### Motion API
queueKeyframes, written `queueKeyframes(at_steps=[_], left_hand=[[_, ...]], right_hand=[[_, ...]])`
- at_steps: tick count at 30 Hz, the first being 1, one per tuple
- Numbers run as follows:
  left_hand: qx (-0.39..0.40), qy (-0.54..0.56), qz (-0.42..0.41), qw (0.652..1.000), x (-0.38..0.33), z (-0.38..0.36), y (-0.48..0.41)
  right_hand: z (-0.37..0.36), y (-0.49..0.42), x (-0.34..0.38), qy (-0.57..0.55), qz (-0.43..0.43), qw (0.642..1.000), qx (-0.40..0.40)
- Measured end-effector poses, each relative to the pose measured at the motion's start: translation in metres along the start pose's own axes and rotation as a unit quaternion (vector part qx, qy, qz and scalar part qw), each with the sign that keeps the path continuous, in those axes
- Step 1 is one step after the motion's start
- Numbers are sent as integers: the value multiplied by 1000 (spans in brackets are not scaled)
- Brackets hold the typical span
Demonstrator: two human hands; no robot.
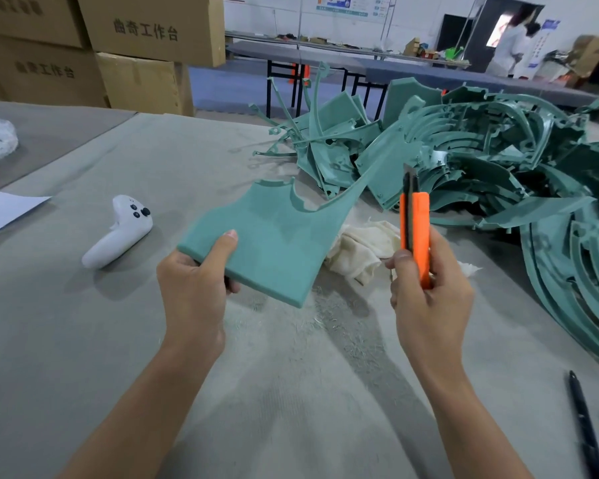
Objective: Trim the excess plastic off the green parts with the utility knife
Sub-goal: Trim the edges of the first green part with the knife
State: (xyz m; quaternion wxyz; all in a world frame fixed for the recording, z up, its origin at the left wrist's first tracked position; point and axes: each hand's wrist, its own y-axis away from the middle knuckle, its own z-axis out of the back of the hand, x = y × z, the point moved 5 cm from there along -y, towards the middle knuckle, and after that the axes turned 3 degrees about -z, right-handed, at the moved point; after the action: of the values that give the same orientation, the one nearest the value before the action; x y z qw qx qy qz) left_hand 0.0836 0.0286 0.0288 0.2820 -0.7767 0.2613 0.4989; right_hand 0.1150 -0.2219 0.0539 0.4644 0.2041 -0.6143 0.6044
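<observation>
Now: left grip (194, 288) clasps one green part (274, 243); right grip (429, 295) clasps one utility knife (421, 229), blade up; one controller (118, 233) nearby.

A grey, felt-like cloth covers the worktop (66, 340), which runs wide under even, soft light with faint shadows. Behind its far left edge stand stacked brown cardboard boxes (146, 32) printed with dark characters. Beyond them lies a blue-grey floor (222, 88), and on it a row of long dark tables (256, 50) with black legs. A narrower bench behind the tables carries small clutter, too far off to tell apart. The back wall (274, 12) is white and bears a printed poster (346, 5). To the right is a dark doorway (457, 32), with a person in white (509, 46) standing near it.
</observation>
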Motion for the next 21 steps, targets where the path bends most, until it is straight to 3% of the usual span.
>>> queueKeyframes(at_steps=[8, 14, 21], left_hand=[[1, 29, 30, 999, 6, 2, -4], [-14, -64, -58, 996, -3, 2, 1], [-36, -186, -177, 966, -22, 0, 16]], right_hand=[[-3, 2, 5, 27, 46, 998, 18], [1, -9, -5, 135, 53, 989, 36], [11, -26, -16, 192, 26, 981, 21]])
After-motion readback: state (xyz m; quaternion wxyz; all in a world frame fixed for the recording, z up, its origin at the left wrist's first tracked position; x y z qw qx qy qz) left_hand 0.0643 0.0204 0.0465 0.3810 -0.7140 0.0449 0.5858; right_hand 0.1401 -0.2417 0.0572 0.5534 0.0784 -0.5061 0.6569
